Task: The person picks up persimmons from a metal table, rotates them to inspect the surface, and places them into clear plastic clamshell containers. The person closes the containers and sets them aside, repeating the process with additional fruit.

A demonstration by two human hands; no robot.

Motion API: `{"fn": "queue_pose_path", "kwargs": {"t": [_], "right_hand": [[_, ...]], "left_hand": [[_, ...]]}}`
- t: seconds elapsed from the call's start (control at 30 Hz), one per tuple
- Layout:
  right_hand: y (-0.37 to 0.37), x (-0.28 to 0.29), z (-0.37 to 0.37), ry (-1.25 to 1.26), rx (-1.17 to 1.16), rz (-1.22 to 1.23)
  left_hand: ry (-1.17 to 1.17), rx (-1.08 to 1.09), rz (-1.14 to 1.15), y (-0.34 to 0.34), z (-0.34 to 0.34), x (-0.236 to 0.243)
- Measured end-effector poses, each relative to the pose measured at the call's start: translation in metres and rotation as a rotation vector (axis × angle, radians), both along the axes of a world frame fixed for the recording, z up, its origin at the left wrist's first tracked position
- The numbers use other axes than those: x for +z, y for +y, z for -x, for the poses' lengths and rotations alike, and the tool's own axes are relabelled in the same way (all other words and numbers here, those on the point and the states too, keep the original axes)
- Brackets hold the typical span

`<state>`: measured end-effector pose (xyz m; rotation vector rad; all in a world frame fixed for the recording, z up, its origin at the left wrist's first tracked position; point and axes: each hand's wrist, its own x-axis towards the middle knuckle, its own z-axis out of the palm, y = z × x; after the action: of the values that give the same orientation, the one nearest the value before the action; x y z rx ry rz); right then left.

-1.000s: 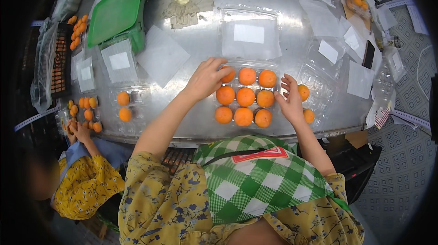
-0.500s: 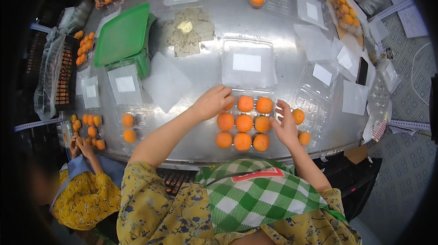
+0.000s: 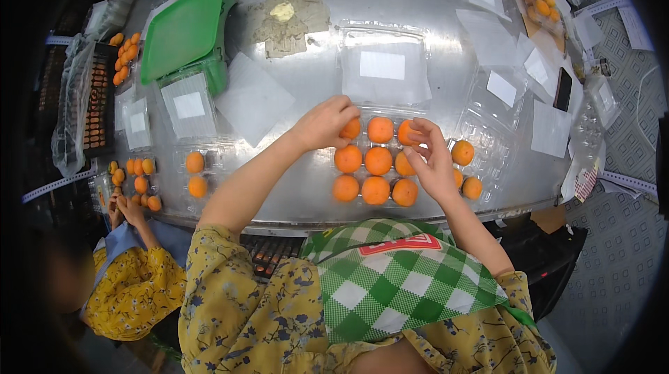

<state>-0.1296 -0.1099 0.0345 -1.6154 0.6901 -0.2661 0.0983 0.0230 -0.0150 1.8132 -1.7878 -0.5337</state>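
A clear plastic tray (image 3: 391,112) near the table's front edge holds round orange fruits in three rows of three. My left hand (image 3: 324,124) reaches in from the left, its fingers curled round the back-left orange fruit (image 3: 351,128). Over the tray's right side is my right hand (image 3: 433,165), open, with thumb and fingers apart. Its fingertips touch or hover at the back-right fruit (image 3: 403,133), partly covering it; its thumb lies by the middle-right fruit (image 3: 403,164). Just right of this hand sit a few more fruits (image 3: 462,152) in a clear tray.
Behind the tray lies an open clear package with a white label (image 3: 382,65). A green lidded bin (image 3: 182,34) stands back left, beside a paper sheet (image 3: 254,98). On the right are clear trays, papers and a phone (image 3: 563,89). At far left, another person's hands (image 3: 124,210) handle fruit.
The whole view has shifted, so the table's front part sits higher. My right hand has moved inward from beside the tray onto its back-right fruit. My left hand stays at the back-left fruit.
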Motion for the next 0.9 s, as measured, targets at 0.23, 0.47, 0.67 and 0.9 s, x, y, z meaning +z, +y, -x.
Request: {"fn": "queue_pose_path", "kwargs": {"t": [0.23,0.47,0.67,0.9], "right_hand": [[0.017,0.009,-0.022,0.097,0.121,-0.996],[0.019,0.012,-0.028,0.005,0.402,-1.359],[0.013,0.029,-0.015,0.029,0.349,-1.164],[0.014,0.066,-0.009,-0.292,0.213,0.362]], "left_hand": [[0.818,0.323,-0.026,0.015,0.017,0.024],[0.799,0.096,0.099,0.020,0.042,0.072],[0.749,0.085,0.154,0.023,0.050,0.086],[1.717,0.478,0.031,0.039,0.104,0.074]]}}
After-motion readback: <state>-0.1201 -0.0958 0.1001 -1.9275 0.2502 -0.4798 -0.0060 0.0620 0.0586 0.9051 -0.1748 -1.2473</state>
